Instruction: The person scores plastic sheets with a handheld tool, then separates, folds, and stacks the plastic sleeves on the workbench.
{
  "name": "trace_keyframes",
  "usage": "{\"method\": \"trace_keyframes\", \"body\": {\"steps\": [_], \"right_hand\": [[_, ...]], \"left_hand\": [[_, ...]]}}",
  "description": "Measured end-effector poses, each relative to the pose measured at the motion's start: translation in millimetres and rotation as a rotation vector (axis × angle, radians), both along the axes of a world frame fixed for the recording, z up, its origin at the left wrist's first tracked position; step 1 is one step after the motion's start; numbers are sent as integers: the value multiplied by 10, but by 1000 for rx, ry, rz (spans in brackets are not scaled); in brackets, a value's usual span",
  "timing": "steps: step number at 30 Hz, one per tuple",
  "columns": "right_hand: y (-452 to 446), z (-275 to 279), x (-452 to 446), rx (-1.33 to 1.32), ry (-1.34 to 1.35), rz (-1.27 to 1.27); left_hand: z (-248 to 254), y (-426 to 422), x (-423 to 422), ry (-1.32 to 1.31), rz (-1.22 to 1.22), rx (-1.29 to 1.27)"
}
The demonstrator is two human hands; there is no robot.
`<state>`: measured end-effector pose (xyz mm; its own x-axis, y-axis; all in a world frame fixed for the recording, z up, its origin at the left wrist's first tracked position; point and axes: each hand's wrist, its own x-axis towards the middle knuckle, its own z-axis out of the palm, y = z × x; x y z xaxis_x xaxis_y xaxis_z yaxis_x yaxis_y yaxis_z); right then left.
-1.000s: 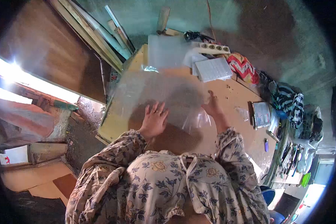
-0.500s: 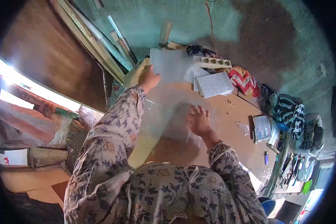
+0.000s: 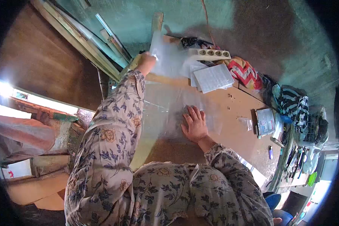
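At the far left of the table, my left hand (image 3: 147, 63) is closed on the near-left edge of a translucent plastic sheet (image 3: 167, 58), which is lifted and blurred along that side. My right hand (image 3: 195, 124) lies with fingers spread on clear plastic film (image 3: 158, 100) in the middle of the brown tabletop (image 3: 233, 124). The film is so see-through that its outline and number of layers are hard to make out. Several whitish flat sheets or packets (image 3: 213, 78) are stacked to the right of the lifted sheet.
Behind the packets is a power strip (image 3: 209, 54) with several sockets, beside a red patterned cloth (image 3: 245, 71). A flat box (image 3: 265, 122) and a blue lighter (image 3: 270, 152) lie at the right. Wooden boards (image 3: 79, 41) lean at the left against the green wall.
My left hand has closed on the sheet's edge and raised it. My right hand has come down flat onto the clear film. The view has shifted slightly.
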<state>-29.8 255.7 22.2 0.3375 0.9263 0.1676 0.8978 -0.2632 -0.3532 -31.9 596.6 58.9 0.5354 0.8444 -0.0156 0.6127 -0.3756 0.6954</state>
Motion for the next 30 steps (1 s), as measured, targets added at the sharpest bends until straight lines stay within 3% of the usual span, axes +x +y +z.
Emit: {"method": "trace_keyframes", "body": {"steps": [1, 4, 6, 7, 8, 9, 10, 11, 12, 14, 15, 17, 18, 20, 21, 23, 24, 25, 26, 27, 28, 29, 30], "right_hand": [[-1, -18, -1, -3, 8, -3], [-18, 4, -7, -23, 31, -8], [-17, -7, 26, -37, 42, -25], [-35, -63, 36, 41, 83, -55], [-42, -95, 53, 125, 118, -83], [-52, -8, 56, 121, 121, -93], [-76, 153, 47, 272, 610, -149], [-88, 246, 57, 426, 1096, -200], [-100, 241, 106, 426, 1097, -204], [-172, 196, 287, 716, 2084, -176], [-297, 87, 371, 820, 2196, -142], [-479, 191, 421, 802, 2022, -473], [-587, 84, 469, 810, 2019, -469], [-784, -285, 565, 790, 1918, -708], [-847, -315, 590, 794, 1918, -707], [-951, -386, 617, 704, 1550, -911], [-907, -251, 540, 707, 1551, -909], [-811, 14, 398, 632, 1346, -951], [-751, 166, 313, 558, 1140, -984], [-722, 48, 317, 563, 1138, -982], [-667, -168, 342, 409, 880, -925], [-627, -282, 353, 256, 623, -858], [-573, -220, 299, 258, 620, -854]], "left_hand": [[174, -109, 9, -192, 14, -17], [421, -107, 179, -351, 9, 71], [544, -170, 224, -562, -104, -184], [884, -446, 119, -731, -186, -444], [1093, -688, 55, -723, -194, -458], [1277, -924, -7, -834, -166, -637], [1342, -1118, -97, -942, -130, -817], [1316, -1256, -201, -938, -133, -822], [1263, -1381, -309, -900, -165, -910], [1059, -1618, -467, -845, -163, -1029], [844, -1740, -538, -824, -123, -1066], [438, -1888, -685, -630, -16, -1035], [132, -1890, -770, -558, -3, -1010], [-328, -1901, -934, -486, 9, -981], [-380, -1961, -999, -363, -8, -862], [-470, -2000, -1062, -240, -24, -741], [-345, -2036, -1066, -33, -72, -600], [-246, -2081, -1069, 173, -118, -456], [-187, -2138, -1068, 170, -120, -453], [-136, -2204, -1059, 178, -162, -296], [-104, -2241, -1044, 184, -202, -138], [-135, -2244, -1031, 179, -201, -135], [-219, -2236, -1019, 214, -286, -133]]}}
